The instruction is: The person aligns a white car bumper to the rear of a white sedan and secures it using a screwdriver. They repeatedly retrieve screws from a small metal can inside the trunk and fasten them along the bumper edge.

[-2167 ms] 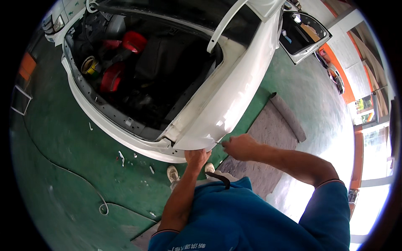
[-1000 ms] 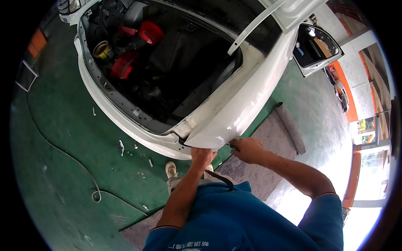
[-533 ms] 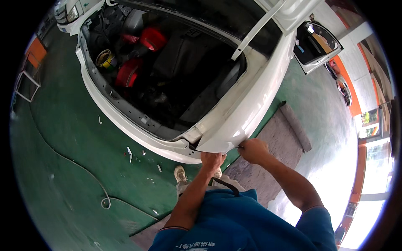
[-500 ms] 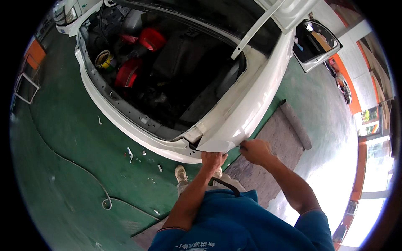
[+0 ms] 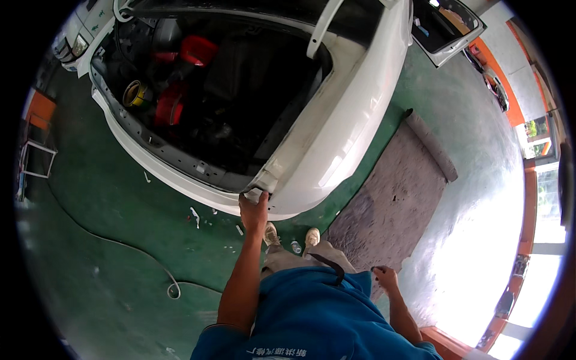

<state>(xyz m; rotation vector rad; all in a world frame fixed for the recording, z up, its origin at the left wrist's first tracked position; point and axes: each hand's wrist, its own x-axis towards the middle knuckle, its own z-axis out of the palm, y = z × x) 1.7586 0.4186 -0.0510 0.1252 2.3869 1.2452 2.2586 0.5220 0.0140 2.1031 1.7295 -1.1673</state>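
Note:
At the rear corner of a white car [image 5: 342, 138], my left hand [image 5: 254, 213] grips the panel edge just below the open boot's rim [image 5: 228, 180]; its fingertips are partly hidden there. My right hand [image 5: 386, 278] is lowered beside my hip, off the car, with its fingers closed round a small dark object that is too small to name. Inside the boot are red parts [image 5: 198, 50] and a yellow-and-black tin [image 5: 137, 94]. The white bumper [image 5: 156, 171] curves along the boot's lower side.
A grey mat [image 5: 390, 204], rolled at its far end, lies right of my shoes [image 5: 312, 238]. A hose [image 5: 144, 255] and small scraps [image 5: 197, 217] lie on the green floor at left, near a metal frame [image 5: 39, 157]. A detached door [image 5: 447, 30] stands back right.
My right hand has left the panel and dropped to my hip. My left hand has moved up and left onto the corner by the boot rim. The view has shifted slightly.

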